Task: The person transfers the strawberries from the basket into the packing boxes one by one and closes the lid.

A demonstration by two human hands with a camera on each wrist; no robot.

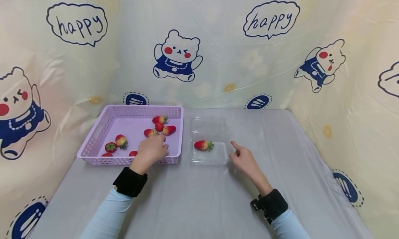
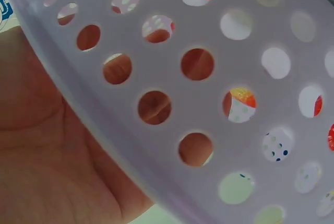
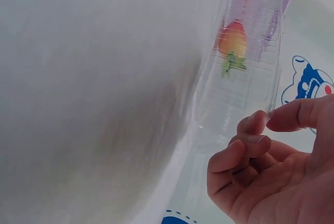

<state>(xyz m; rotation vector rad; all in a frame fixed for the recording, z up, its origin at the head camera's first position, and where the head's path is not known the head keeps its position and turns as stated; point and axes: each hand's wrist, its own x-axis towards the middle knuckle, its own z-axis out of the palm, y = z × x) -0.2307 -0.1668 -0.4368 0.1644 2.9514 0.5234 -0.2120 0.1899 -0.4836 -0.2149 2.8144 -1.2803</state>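
My left hand (image 1: 151, 149) reaches over the near wall of a purple basket (image 1: 131, 111), among red strawberries. Its fingertips are hidden from above, close to a strawberry (image 1: 150, 133); I cannot tell whether they hold one. In the left wrist view the fingers show through holes in the basket wall (image 2: 167, 67), beside a red and yellow strawberry (image 2: 242, 97). My right hand (image 1: 246, 160) is at the right edge of a clear plastic box (image 1: 218, 156), fingers loosely bent, fingertips right at its rim. One strawberry (image 1: 202, 145) lies in the box, green leaves pointing right.
Several more strawberries lie in the basket, some at the back right around a strawberry (image 1: 169, 130), others at the front left near a strawberry (image 1: 121, 141). The basket stands left of the box on a grey cloth-covered table (image 1: 199, 197). A printed curtain (image 1: 218, 59) hangs behind.
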